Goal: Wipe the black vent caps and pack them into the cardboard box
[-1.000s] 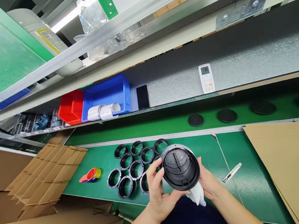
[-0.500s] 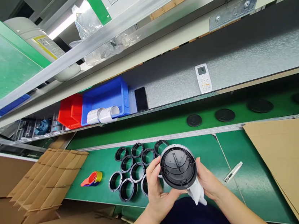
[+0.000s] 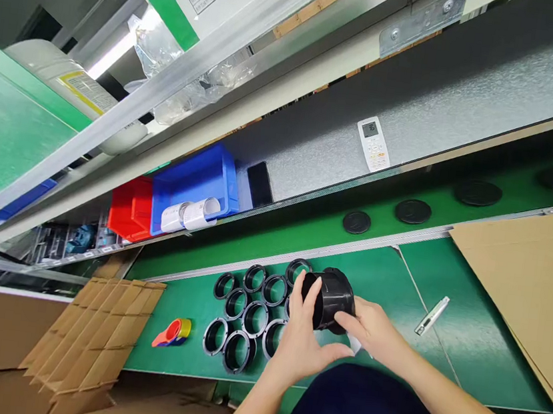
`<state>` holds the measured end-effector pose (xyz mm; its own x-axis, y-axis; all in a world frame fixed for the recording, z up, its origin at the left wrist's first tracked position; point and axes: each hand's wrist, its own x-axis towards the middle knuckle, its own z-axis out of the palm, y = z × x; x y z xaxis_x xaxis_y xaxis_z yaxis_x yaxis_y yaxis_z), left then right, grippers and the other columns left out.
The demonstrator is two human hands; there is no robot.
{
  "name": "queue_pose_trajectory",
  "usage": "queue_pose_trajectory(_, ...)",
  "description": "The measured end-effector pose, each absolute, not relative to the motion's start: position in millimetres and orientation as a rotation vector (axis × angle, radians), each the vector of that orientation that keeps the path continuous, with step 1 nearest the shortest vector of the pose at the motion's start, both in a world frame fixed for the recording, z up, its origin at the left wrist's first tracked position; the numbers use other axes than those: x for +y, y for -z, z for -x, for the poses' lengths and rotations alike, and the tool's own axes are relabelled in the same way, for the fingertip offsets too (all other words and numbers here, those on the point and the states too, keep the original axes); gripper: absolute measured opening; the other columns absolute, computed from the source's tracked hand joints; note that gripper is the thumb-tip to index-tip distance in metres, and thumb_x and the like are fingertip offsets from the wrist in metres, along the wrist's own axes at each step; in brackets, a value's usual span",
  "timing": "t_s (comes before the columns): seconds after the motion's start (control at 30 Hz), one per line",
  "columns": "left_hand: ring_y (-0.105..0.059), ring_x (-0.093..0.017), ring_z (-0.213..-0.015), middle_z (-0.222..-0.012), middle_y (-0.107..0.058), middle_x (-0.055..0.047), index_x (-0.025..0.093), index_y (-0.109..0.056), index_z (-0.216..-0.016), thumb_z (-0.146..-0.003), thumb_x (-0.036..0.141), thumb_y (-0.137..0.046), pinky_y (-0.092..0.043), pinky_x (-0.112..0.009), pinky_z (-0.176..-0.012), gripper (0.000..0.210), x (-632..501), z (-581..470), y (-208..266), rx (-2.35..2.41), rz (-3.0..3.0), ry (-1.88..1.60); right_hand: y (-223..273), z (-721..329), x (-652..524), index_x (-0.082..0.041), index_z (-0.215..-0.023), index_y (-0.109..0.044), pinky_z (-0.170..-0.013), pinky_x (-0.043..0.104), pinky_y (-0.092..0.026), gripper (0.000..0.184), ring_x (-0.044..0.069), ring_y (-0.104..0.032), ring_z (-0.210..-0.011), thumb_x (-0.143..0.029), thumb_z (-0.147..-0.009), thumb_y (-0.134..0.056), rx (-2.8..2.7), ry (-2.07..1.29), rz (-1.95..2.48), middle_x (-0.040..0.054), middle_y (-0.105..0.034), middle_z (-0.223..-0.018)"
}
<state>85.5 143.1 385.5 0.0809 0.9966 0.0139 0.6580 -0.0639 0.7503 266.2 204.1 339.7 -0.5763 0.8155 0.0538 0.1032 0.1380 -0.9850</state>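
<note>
A black plastic cylinder (image 3: pixel 338 298) lies on its side in the air above the bench, its open end turned left. My right hand (image 3: pixel 373 325) grips its right end, with the thumb on the front wall. A bit of white cloth (image 3: pixel 354 343) shows below that hand, mostly hidden. My left hand (image 3: pixel 298 337) is at the cylinder's open end, fingers stretched out and thumb spread wide; whether the fingertips touch the rim I cannot tell. Several black rings (image 3: pixel 255 318) stand grouped on the green bench just left of my left hand.
A white box cutter (image 3: pixel 432 315) and cardboard sheets (image 3: pixel 524 278) lie to the right. Coloured rings of tape (image 3: pixel 173 333) and a cardboard divider (image 3: pixel 94 332) are at left. Black discs (image 3: pixel 413 212) sit behind the bench rail. The shelf above holds a blue bin (image 3: pixel 199 181), phone (image 3: pixel 260 185) and remote (image 3: pixel 373 144).
The cylinder has turned from showing its round end face to lying sideways. My left hand has loosened and spread its fingers, while my right hand has come onto the cylinder's right end.
</note>
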Motion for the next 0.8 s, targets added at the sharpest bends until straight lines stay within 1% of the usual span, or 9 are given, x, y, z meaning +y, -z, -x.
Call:
queue_pose_trajectory(0.07,-0.019,-0.040,-0.148,-0.157,-0.006,-0.014,0.037,-0.010,-0.155,-0.066,0.045,-0.085,-0.040,-0.056,-0.111,0.117,146,-84,-384,1.660,-1.678,-0.823,-334,-265,199,-0.019,-0.111,-0.067,-0.085,0.038,-0.051,0.052,0.026,-0.064,-0.094,-0.064,-0.091,-0.051,-1.846,-1.464,0.854,0.0101,-0.069,-0.103)
queue_pose_trajectory(0.17,-0.036,-0.037,-0.139,-0.147,-0.026,-0.014,0.035,-0.023,-0.151,-0.061,0.038,-0.088,-0.042,-0.051,-0.108,0.111,149,-82,-383,1.567,-1.430,-0.969,-328,-266,194,-0.021,-0.125,-0.062,-0.088,0.037,-0.051,0.060,0.026,-0.062,-0.103,-0.067,-0.087,-0.056,-1.803,-1.420,0.807,0.0103,-0.065,-0.112)
queue_pose_trajectory(0.27,-0.054,-0.031,-0.121,-0.138,-0.047,-0.009,0.036,-0.030,-0.147,-0.063,0.033,-0.087,-0.044,-0.046,-0.104,0.102,149,-82,-382,1.244,-1.004,-1.138,-330,-271,196,-0.028,-0.149,-0.039,-0.091,0.040,-0.053,0.089,0.030,-0.057,-0.117,-0.072,-0.076,-0.065,-1.732,-1.382,0.870,0.0121,-0.047,-0.144)
queue_pose_trajectory(0.33,-0.057,-0.029,-0.120,-0.136,-0.055,-0.007,0.036,-0.031,-0.148,-0.063,0.030,-0.085,-0.042,-0.044,-0.105,0.101,147,-84,-380,1.050,-0.764,-1.220,-335,-274,200,-0.032,-0.156,-0.022,-0.097,0.044,-0.052,0.114,0.033,-0.052,-0.127,-0.072,-0.064,-0.076,-1.762,-1.376,0.912,0.0113,-0.032,-0.157)
queue_pose_trajectory(0.4,-0.055,-0.030,-0.124,-0.137,-0.057,-0.006,0.035,-0.035,-0.148,-0.062,0.026,-0.084,-0.040,-0.043,-0.108,0.100,145,-87,-377,0.959,-0.633,-1.260,-340,-275,203,-0.033,-0.158,-0.013,-0.109,0.047,-0.045,0.130,0.035,-0.043,-0.138,-0.069,-0.055,-0.083,-1.857,-1.366,0.882,0.0103,-0.025,-0.161)
queue_pose_trajectory(0.47,-0.055,-0.030,-0.126,-0.137,-0.059,-0.005,0.035,-0.038,-0.147,-0.062,0.023,-0.083,-0.040,-0.044,-0.110,0.097,144,-90,-374,0.919,-0.562,-1.276,-346,-274,204,-0.033,-0.159,-0.008,-0.116,0.049,-0.038,0.139,0.035,-0.032,-0.145,-0.067,-0.050,-0.087,-1.959,-1.332,0.850,0.0096,-0.020,-0.163)
queue_pose_trajectory(0.57,-0.056,-0.031,-0.126,-0.134,-0.063,-0.004,0.034,-0.045,-0.144,-0.062,0.024,-0.084,-0.040,-0.045,-0.111,0.092,146,-93,-370,0.898,-0.513,-1.309,-350,-271,202,-0.035,-0.158,0.002,-0.112,0.050,-0.042,0.148,0.036,-0.033,-0.144,-0.060,-0.046,-0.091,-2.049,-1.278,0.928,0.0100,-0.012,-0.165)
queue_pose_trajectory(0.67,-0.056,-0.031,-0.126,-0.129,-0.067,-0.007,0.029,-0.054,-0.138,-0.068,0.037,-0.082,-0.040,-0.045,-0.112,0.076,148,-94,-365,0.899,-0.400,-1.373,-351,-270,197,-0.036,-0.158,-0.002,-0.108,0.050,-0.046,0.133,0.034,-0.041,-0.140,-0.052,-0.058,-0.089,-2.022,-1.253,1.003,0.0093,-0.017,-0.164)
queue_pose_trajectory(0.8,-0.054,-0.031,-0.127,-0.122,-0.070,-0.011,0.021,-0.061,-0.130,-0.074,0.054,-0.073,-0.039,-0.044,-0.112,0.066,149,-92,-360,0.876,-0.175,-1.402,-357,-274,195,-0.033,-0.151,-0.038,-0.109,0.043,-0.046,0.076,0.027,-0.049,-0.134,-0.046,-0.083,-0.070,-1.827,-1.273,0.917,0.0071,-0.043,-0.153)
